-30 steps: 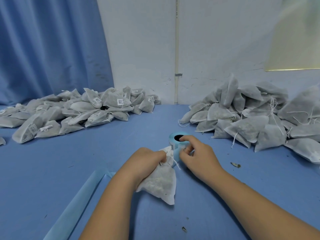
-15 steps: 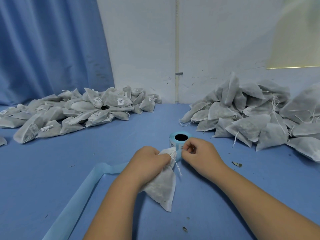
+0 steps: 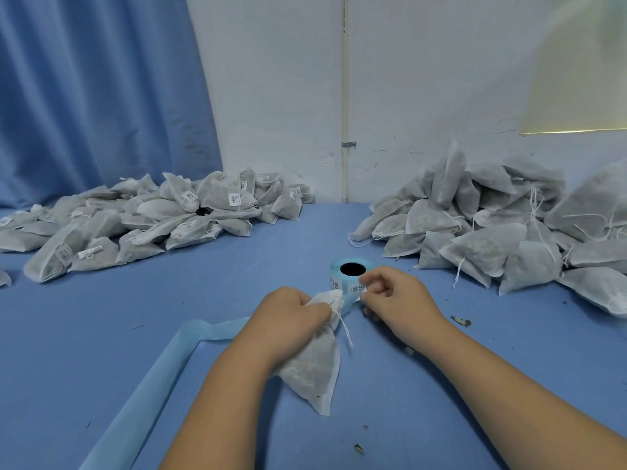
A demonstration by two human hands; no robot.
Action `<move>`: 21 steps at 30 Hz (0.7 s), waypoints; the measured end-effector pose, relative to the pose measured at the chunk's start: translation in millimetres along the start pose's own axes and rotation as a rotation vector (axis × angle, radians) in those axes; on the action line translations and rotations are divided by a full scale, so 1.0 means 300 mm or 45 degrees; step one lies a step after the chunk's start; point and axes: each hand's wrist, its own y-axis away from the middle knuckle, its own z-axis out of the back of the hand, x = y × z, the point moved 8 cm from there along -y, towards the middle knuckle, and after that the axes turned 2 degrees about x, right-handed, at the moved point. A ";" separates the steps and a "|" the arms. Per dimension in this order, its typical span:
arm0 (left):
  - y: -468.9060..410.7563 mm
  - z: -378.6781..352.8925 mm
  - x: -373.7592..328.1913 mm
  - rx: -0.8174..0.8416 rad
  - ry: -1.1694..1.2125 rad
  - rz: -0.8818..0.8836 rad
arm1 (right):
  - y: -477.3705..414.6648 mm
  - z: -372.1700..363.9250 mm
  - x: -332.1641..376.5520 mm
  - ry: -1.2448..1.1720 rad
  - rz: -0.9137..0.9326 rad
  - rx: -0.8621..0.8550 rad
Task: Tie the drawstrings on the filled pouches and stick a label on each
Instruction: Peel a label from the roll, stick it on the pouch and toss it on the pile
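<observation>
Pouch (image 3: 314, 368) neck in L hand (image 3: 288, 313), R hand (image 3: 398, 298) fingers (image 3: 373, 280) pinching label (image 3: 361, 289)

Open desk (image 3: 278, 252) lane runs centre frame between left pouch pile (image 3: 142, 222) and right pouch pile (image 3: 502, 232); label roll (image 3: 349, 274) blocks its middle.

I have both bare forearms reaching in from the lower edge, hands nearly meeting. My left hand (image 3: 291, 317) sits knuckles-up, fingers curled round the neck of a pouch (image 3: 312, 371). My right hand (image 3: 397, 300) pinches a label (image 3: 362, 289), its other fingers curled.
</observation>
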 end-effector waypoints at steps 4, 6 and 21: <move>0.002 -0.001 0.003 0.017 0.028 0.005 | 0.007 0.010 -0.011 -0.032 -0.099 -0.029; 0.003 0.001 0.010 0.031 0.055 0.022 | 0.013 0.020 -0.016 -0.033 -0.152 -0.045; 0.062 -0.032 -0.114 -0.014 0.566 -0.015 | 0.206 0.249 0.132 0.105 0.245 -0.218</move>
